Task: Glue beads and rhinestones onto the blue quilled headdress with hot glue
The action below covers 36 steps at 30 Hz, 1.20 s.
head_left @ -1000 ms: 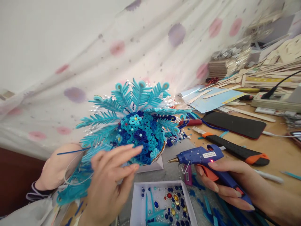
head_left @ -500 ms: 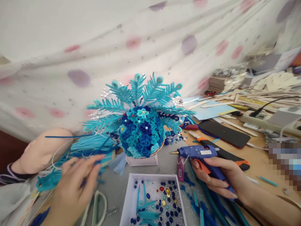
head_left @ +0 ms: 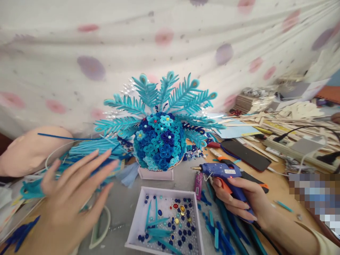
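My right hand [head_left: 240, 198] is wrapped round a blue glue gun [head_left: 221, 171], its metal nozzle pointing left and a small red light lit on its body. My left hand [head_left: 75, 198] hovers at the left with fingers spread and nothing in it, slightly blurred. Behind it lie bundled turquoise pipe cleaners [head_left: 91, 150] and partly hidden scissors with pale green handles [head_left: 102, 230]. Between my hands stands a headpiece [head_left: 160, 145] covered in blue flowers, with feathery turquoise fronds fanned behind. In front of it, a white tray [head_left: 196, 221] contains beads, gems and turquoise pieces.
To the right are a black phone [head_left: 245, 154], a purple lighter [head_left: 198, 186], an orange-and-black tool [head_left: 256, 180] and a power strip [head_left: 287, 148]. Wooden sticks pile up at the back right. A pale mannequin part [head_left: 34, 152] is at far left. Spotted fabric [head_left: 127, 46] hangs behind.
My left hand has moved left, away from the headpiece, and its fingers have spread. My right hand still holds the glue gun. The view has turned and shifted.
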{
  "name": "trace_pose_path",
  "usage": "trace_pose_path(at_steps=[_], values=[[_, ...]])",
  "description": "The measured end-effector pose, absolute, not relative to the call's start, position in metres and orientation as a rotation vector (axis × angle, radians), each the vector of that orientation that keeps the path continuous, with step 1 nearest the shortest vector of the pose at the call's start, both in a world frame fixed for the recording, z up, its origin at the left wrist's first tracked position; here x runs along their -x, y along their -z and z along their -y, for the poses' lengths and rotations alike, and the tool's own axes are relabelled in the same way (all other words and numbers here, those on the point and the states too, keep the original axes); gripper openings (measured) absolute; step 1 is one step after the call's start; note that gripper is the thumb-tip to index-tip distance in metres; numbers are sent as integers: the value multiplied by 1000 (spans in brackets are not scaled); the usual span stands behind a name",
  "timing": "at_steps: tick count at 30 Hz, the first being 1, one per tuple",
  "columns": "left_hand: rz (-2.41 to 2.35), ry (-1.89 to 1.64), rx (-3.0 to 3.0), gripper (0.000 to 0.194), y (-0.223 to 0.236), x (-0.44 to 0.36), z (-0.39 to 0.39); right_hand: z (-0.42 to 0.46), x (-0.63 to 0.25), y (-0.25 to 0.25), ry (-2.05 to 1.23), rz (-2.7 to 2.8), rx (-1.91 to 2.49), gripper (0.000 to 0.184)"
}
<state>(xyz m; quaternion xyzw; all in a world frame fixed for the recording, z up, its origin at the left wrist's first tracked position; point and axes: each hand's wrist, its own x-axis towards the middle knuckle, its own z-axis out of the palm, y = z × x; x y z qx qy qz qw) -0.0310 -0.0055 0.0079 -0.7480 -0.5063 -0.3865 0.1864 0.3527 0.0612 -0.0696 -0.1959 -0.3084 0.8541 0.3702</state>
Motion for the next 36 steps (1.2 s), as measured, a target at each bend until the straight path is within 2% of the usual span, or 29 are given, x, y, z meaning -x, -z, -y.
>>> trace_pose_path(at_steps=[3, 8, 14, 18, 22, 29, 36], values=[[1188, 763, 2221, 30, -13, 23, 2, -60, -353, 68, -2187, 816, 489, 25], [1053, 774, 2260, 44, -18, 8, 3, -59, -353, 67, -2192, 827, 461, 24], [1327, 514, 2595, 32, -22, -7, 8, -61, -358, 70, -2262, 787, 439, 23], [1397, 636, 2617, 13, -6, -20, 6, -60, -359, 70, -2300, 772, 400, 23], [1437, 646, 2632, 10, 8, -27, 5, -58, -358, 69, -2292, 781, 387, 22], [1449, 650, 2858, 15, 8, -34, 3, -58, -358, 67, -2284, 790, 454, 21], [1305, 470, 3016, 17, 11, -41, -2, -59, -357, 63, -2288, 801, 559, 21]])
